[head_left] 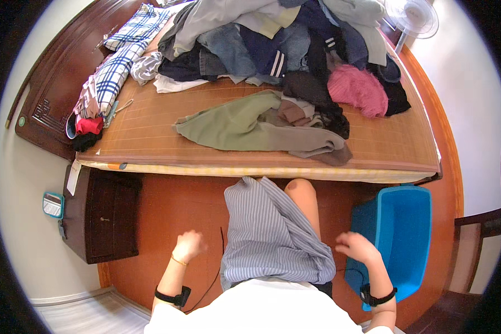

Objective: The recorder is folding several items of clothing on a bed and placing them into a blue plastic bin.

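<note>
My left hand [189, 246] hangs in the air to the left of my lap, its fingers smeared by motion. No object shows in it. Over the rim of the blue plastic tub [406, 245], my right hand [357, 246] is raised with fingers apart and nothing in them. Blue-grey striped cloth [267, 234] covers my lap and one leg, while the right knee is bare. In front of me on the bed lies a green and grey-brown garment [234, 125], spread out sideways, with a dark crumpled garment [317, 100] against its far side.
A heap of clothes [256, 50] fills the far part of the bed mat [145, 128], with a fuzzy pink piece [356, 89] at its right. Plaid bedding [122, 67] lies along the headboard. A dark nightstand [108, 217] stands left, a white fan [412, 16] far right.
</note>
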Available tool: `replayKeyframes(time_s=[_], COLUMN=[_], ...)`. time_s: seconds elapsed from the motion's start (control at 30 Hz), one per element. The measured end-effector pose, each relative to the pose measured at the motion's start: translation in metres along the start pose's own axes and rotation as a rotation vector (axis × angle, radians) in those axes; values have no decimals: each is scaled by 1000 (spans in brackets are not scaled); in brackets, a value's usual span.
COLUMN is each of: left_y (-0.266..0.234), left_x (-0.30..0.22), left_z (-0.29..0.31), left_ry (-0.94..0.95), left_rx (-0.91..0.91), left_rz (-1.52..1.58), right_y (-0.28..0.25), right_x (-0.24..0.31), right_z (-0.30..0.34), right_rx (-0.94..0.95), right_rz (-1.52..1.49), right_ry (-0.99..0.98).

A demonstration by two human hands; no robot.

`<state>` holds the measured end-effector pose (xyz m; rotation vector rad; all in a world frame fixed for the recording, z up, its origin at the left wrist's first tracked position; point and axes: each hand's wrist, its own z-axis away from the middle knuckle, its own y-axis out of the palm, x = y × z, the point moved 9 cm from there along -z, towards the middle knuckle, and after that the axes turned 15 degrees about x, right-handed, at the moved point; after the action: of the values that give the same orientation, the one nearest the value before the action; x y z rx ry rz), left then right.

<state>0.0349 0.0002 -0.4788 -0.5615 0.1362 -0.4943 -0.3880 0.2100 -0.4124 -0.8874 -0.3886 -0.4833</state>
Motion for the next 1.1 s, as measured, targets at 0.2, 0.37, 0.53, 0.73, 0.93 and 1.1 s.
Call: replayKeyframes(time_s=[0.2, 0.37, 0.53, 0.73, 0.93, 1.1], left_y=[-10, -60, -125, -153, -146, -145], left_x=[-19, -77, -39, -19, -66, -120], left_z=[-67, -55, 46, 31, 43, 32], left_ry=[382, 712, 839, 557, 610, 803], left_rx=[46, -285, -958, -943, -1059, -912], left_rz=[1479, 1541, 1273, 1043, 761, 462], right_y=[-51, -31, -100, -133, -93, -61], right_x=[80, 145, 124, 26, 52, 108], right_z=[-82, -108, -61, -20, -27, -47], right_rx=[-414, -406, -578, -1014, -944, -751], right_rz=[-244, 349, -149, -231, -210, 47], right_ry=[-281, -384, -502, -214, -277, -486])
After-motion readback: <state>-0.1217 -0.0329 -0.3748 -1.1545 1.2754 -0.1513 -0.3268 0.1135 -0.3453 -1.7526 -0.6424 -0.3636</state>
